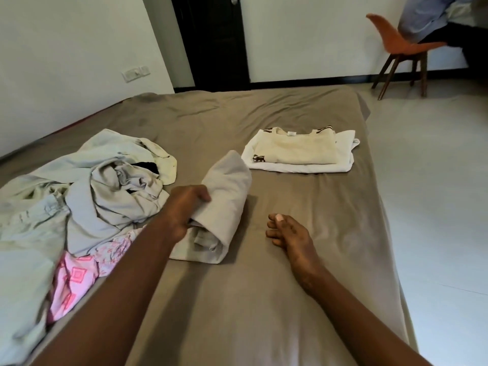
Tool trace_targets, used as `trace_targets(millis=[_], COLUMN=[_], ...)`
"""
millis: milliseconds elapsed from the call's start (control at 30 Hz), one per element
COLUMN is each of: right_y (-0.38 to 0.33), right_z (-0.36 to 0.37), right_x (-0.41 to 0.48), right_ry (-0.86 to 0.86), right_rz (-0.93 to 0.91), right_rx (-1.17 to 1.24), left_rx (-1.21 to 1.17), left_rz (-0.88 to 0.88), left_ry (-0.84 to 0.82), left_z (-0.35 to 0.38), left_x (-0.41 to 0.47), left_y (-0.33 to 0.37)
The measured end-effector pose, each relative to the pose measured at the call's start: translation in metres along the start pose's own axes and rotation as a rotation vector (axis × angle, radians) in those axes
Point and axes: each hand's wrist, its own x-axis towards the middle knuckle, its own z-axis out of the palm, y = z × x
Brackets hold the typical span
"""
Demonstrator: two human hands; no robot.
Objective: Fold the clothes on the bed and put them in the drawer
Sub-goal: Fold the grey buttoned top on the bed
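My left hand (184, 210) grips a folded beige garment (224, 196) in the middle of the bed (303, 299), its far end lifted off the sheet. My right hand (287, 233) hovers just to the right of it, fingers loose, holding nothing. A stack of two folded pieces, a cream top (298, 149) on a white one (343, 165), lies further back on the right. An unfolded heap of pale grey-green clothes (100, 186) covers the left side of the bed, with a pink patterned piece (76, 281) under it. No drawer is in view.
The brown-sheeted bed meets a white wall on the left. A dark door (211, 40) stands behind it. At the back right a person sits on an orange chair (401, 46). Pale floor tiles (435, 207) run along the bed's right side.
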Motion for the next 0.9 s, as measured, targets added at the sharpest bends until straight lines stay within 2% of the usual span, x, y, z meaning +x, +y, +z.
trace_targets(millis=[67, 133, 267, 333, 400, 467, 500, 567, 633, 800, 900], right_y=[0.01, 0.016, 0.019, 0.021, 0.024, 0.024, 0.024, 0.021, 0.018, 0.015, 0.013], right_z=[-0.001, -0.002, -0.002, -0.002, -0.001, -0.001, -0.001, -0.001, -0.001, -0.002, -0.002], right_x=[0.002, 0.005, 0.008, 0.011, 0.013, 0.013, 0.013, 0.012, 0.011, 0.01, 0.01], right_ry=[0.009, 0.018, 0.044, 0.054, 0.066, 0.08, 0.081, 0.084, 0.079, 0.077, 0.077], right_rz=[-0.024, -0.02, -0.018, -0.009, 0.001, 0.007, 0.005, -0.005, -0.013, -0.03, -0.018], right_rx=[-0.146, -0.231, -0.267, -0.259, -0.249, -0.245, -0.249, -0.264, -0.29, -0.314, -0.297], left_rx=[0.08, 0.283, 0.55, 0.736, 0.946, 1.005, 1.012, 1.056, 1.152, 1.46, 1.554], left_rz=[-0.052, -0.078, -0.002, 0.084, 0.243, 0.377, 0.38, 0.256, 0.177, 0.305, 0.383], left_ry=[0.068, 0.106, 0.072, 0.138, 0.235, 0.245, 0.191, 0.055, -0.006, 0.188, 0.198], left_z=[-0.034, -0.059, -0.076, -0.07, -0.053, -0.029, -0.016, 0.01, 0.029, 0.043, 0.06], left_x=[0.024, 0.041, 0.054, 0.051, 0.047, 0.038, 0.034, 0.028, 0.019, 0.011, 0.021], left_y=[-0.005, -0.021, -0.054, -0.055, -0.054, -0.055, -0.058, -0.074, -0.089, -0.085, -0.071])
